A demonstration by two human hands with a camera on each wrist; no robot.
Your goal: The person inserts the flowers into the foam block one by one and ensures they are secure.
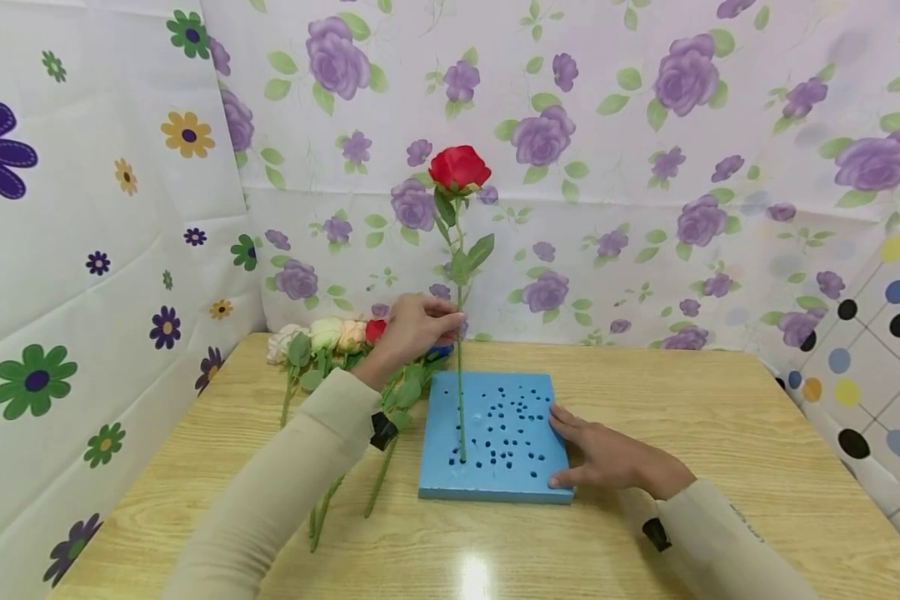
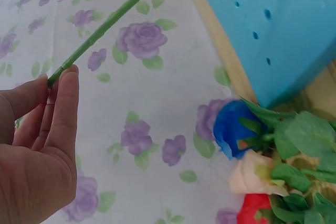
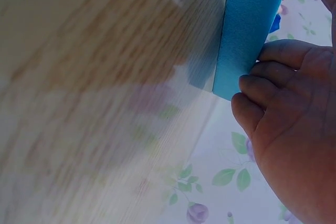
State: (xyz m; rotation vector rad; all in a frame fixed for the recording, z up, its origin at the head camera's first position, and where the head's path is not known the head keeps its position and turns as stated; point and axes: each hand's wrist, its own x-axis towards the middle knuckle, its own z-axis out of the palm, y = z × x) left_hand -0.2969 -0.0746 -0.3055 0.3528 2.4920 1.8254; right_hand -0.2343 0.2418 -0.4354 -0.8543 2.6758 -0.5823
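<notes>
In the head view my left hand (image 1: 416, 329) pinches the green stem of an upright red artificial rose (image 1: 459, 169) between thumb and fingertips. The stem's lower end meets a hole near the front left of the blue foam board (image 1: 495, 482). From the left wrist view, the thumb and fingers sit on the stem (image 2: 100, 31), and the bloom is out of that view. My right hand (image 1: 607, 454) rests against the board's right edge, thumb at the front corner and fingers farther back. The right wrist view has its fingertips touching the board's side (image 3: 244, 35).
Left of the board several artificial roses lie on the wooden table (image 1: 645, 383), among them a white rose (image 1: 281, 343) and a blue rose (image 2: 233, 129). Their stems (image 1: 380, 483) point toward the front. A flowered cloth (image 1: 607, 167) hangs behind the table.
</notes>
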